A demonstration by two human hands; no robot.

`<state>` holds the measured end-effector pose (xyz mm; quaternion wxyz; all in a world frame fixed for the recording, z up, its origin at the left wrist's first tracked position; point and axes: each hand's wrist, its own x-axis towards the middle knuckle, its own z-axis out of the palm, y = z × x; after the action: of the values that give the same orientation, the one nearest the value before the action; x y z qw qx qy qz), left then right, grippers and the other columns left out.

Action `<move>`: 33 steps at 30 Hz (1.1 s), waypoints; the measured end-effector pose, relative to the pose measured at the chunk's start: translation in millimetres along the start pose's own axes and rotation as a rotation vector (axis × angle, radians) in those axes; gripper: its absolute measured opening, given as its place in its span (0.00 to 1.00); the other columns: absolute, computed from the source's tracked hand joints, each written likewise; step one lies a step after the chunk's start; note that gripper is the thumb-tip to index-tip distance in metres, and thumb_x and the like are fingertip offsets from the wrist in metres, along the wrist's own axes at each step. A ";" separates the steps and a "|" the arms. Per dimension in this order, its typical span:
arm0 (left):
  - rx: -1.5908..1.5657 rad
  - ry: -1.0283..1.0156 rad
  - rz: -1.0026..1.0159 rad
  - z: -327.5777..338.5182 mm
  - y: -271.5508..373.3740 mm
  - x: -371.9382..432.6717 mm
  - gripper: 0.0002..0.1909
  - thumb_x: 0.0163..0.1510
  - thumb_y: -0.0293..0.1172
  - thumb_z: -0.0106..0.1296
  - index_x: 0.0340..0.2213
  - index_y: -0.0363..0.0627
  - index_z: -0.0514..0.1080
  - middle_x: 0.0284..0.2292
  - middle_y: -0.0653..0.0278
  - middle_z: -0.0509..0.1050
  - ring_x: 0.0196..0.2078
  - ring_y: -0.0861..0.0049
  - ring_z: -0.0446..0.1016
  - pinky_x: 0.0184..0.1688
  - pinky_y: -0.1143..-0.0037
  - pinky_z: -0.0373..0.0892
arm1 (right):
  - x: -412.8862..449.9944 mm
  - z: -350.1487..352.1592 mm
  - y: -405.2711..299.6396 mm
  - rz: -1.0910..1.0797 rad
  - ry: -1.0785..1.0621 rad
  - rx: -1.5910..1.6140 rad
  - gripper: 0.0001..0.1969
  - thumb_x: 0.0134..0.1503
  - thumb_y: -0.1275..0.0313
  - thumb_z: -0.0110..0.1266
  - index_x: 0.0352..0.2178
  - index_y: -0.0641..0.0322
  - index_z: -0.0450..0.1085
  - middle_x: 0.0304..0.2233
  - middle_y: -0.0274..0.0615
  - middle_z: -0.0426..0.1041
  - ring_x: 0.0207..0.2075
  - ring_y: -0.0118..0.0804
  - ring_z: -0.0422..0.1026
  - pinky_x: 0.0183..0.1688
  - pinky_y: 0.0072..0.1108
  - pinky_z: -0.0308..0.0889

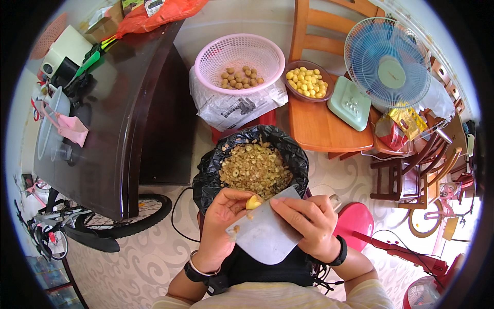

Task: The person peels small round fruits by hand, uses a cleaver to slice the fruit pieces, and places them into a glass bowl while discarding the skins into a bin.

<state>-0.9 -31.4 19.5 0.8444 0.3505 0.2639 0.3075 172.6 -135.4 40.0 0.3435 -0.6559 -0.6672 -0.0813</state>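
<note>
My left hand (pixel 224 222) pinches a small yellow, partly peeled round piece (pixel 252 202) between thumb and fingers. In my right hand (pixel 310 226) is a cleaver (pixel 266 237), its broad metal blade slanting in front of the left hand; my fingers lie flat on the blade, and part of the handle (pixel 335 201) shows beyond them. Scraps of peel cling to the blade. The blade's upper edge is close to the yellow piece; whether they touch cannot be told. Just beyond both hands, a container lined with a black plastic bag (pixel 206 181) holds many brownish-yellow peelings (pixel 254 166).
A pink colander (pixel 239 89) with brown round pieces (pixel 241 78) rests on a white printed bag (pixel 247 110). On a wooden chair (pixel 320 133) are a brown bowl (pixel 310 98) of yellow pieces (pixel 307 81) and a green scale (pixel 349 102). A fan (pixel 389 71) stands right, a dark table (pixel 104 135) left.
</note>
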 end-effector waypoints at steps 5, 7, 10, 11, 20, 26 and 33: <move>0.058 -0.042 0.076 -2.8 -1.3 -1.0 0.21 0.49 0.22 0.60 0.43 0.35 0.64 0.44 0.57 0.71 0.49 0.75 0.71 0.54 0.75 0.67 | 0.8 2.4 -2.4 -0.050 0.025 -0.008 0.23 0.36 0.72 0.61 0.40 0.54 0.77 0.37 0.26 0.74 0.30 0.28 0.64 0.32 0.16 0.64; 0.061 -0.033 0.083 -1.4 -0.6 -1.3 0.21 0.49 0.22 0.60 0.43 0.35 0.64 0.44 0.57 0.71 0.49 0.75 0.71 0.54 0.74 0.67 | 0.5 2.7 -2.7 -0.052 0.030 -0.023 0.23 0.35 0.73 0.61 0.39 0.54 0.77 0.37 0.26 0.74 0.30 0.27 0.64 0.31 0.15 0.64; 0.059 -0.031 0.093 -2.6 -1.1 -1.7 0.21 0.49 0.21 0.60 0.43 0.35 0.64 0.44 0.57 0.71 0.49 0.74 0.71 0.55 0.74 0.67 | 0.8 2.5 -2.8 -0.050 0.030 -0.018 0.23 0.35 0.72 0.61 0.39 0.54 0.78 0.37 0.25 0.74 0.30 0.27 0.64 0.30 0.15 0.64; 0.054 -0.037 0.095 -3.2 -1.2 -1.8 0.21 0.48 0.21 0.60 0.43 0.35 0.63 0.44 0.57 0.71 0.48 0.74 0.71 0.55 0.74 0.67 | 0.8 2.3 -3.1 -0.050 0.031 -0.019 0.23 0.35 0.72 0.61 0.39 0.54 0.78 0.37 0.25 0.74 0.30 0.27 0.64 0.30 0.15 0.64; 0.133 0.036 0.075 6.1 3.9 -1.9 0.23 0.46 0.28 0.65 0.40 0.39 0.64 0.42 0.58 0.71 0.45 0.77 0.71 0.51 0.77 0.67 | -1.6 1.6 -1.9 -0.049 0.025 -0.005 0.23 0.36 0.72 0.61 0.39 0.54 0.77 0.37 0.26 0.74 0.30 0.27 0.64 0.32 0.16 0.64; 0.067 0.008 0.097 0.6 1.9 -1.3 0.22 0.45 0.16 0.61 0.41 0.36 0.64 0.43 0.55 0.71 0.47 0.73 0.72 0.52 0.74 0.69 | -0.9 3.4 0.2 -0.049 0.020 0.001 0.23 0.36 0.72 0.61 0.40 0.55 0.77 0.37 0.27 0.74 0.30 0.29 0.65 0.32 0.16 0.64; 0.116 0.017 0.088 -4.7 4.2 -1.3 0.20 0.46 0.16 0.61 0.40 0.38 0.65 0.42 0.57 0.71 0.47 0.75 0.72 0.53 0.74 0.68 | -0.3 9.4 9.0 0.054 0.003 0.037 0.21 0.36 0.76 0.61 0.37 0.55 0.78 0.34 0.31 0.75 0.30 0.34 0.66 0.32 0.22 0.65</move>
<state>-6.3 -27.9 20.0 0.8060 0.4073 0.2728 0.3318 177.7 -129.3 29.6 0.3584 -0.6671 -0.6503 -0.0608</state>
